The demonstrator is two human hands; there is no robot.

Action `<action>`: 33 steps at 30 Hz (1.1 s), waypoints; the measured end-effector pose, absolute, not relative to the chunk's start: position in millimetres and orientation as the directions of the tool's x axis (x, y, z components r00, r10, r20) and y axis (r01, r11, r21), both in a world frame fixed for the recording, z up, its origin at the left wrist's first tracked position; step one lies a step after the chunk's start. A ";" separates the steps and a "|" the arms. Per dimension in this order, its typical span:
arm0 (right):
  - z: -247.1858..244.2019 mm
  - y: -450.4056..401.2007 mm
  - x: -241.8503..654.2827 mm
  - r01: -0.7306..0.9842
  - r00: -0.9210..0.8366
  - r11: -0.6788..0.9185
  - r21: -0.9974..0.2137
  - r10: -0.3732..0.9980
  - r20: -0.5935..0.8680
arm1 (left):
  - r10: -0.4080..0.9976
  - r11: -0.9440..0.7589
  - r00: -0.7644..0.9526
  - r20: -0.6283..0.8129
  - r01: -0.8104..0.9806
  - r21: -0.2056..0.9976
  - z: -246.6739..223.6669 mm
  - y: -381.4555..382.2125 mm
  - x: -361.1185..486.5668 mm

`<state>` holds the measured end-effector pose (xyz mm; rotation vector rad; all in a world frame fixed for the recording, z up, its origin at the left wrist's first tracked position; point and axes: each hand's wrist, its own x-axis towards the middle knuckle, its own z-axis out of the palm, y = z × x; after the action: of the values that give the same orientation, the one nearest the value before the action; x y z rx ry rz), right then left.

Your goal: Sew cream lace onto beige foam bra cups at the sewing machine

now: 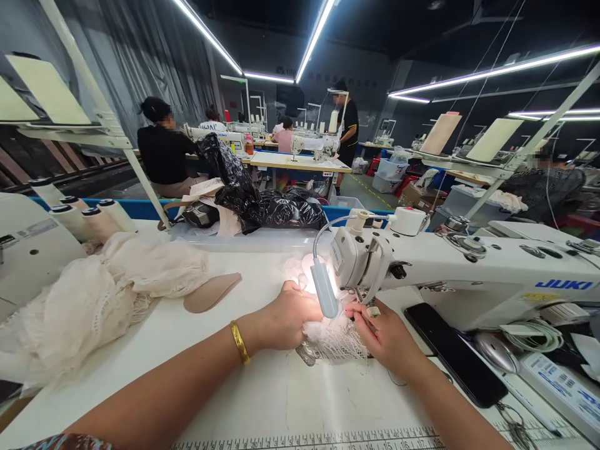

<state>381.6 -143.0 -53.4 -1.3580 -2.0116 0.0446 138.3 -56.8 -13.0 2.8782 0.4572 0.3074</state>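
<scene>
- White desk [234, 400] filled the front of a workshop, with a ruler scale [300, 441] along its near edge.
- Lace fabric [335, 342] lay well in from that edge, beside the needle end of a sewing machine [450, 269].
- Left hand [290, 319] rested at the lace's left side, fingers curled and partly behind a lit lamp [323, 290]; whether they gripped could not be told.
- Right hand [387, 334] was at the lace's right side, fingers bent close together; their grip could not be told either.
- Phone [454, 353] lay toward the desk's right edge.
- Cream fabric [94, 300] was heaped toward the left edge.
- Black plastic bag [290, 209] sat by the far edge.
</scene>
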 end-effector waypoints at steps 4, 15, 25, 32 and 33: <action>-57.1 -144.3 380.6 0.791 -0.209 0.449 -0.416 0.837 0.505 | 0.336 -0.910 0.931 0.142 0.282 0.303 -19.2 -56.6 135.5; -50.1 -147.6 377.0 0.814 -0.279 0.474 -0.336 0.827 0.488 | 0.342 -0.904 0.936 0.084 0.303 0.300 -15.9 -58.2 131.3; -51.2 -146.1 369.6 0.720 -0.499 0.626 -0.300 0.767 0.404 | 0.599 -0.800 0.800 -0.021 0.599 0.032 -14.0 -81.5 150.9; -57.6 -140.6 378.6 0.843 -0.397 0.487 -0.228 0.850 0.347 | 0.540 -0.813 0.835 -0.107 0.550 0.192 -0.9 -87.5 138.5; -55.2 -140.9 381.0 0.842 -0.382 0.480 -0.246 0.853 0.356 | 0.521 -0.817 0.845 -0.121 0.534 0.216 1.0 -86.1 135.5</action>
<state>381.0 -140.9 -55.2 -1.4088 -2.2966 0.0332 135.5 -86.1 1.0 2.7820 0.8082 -0.0823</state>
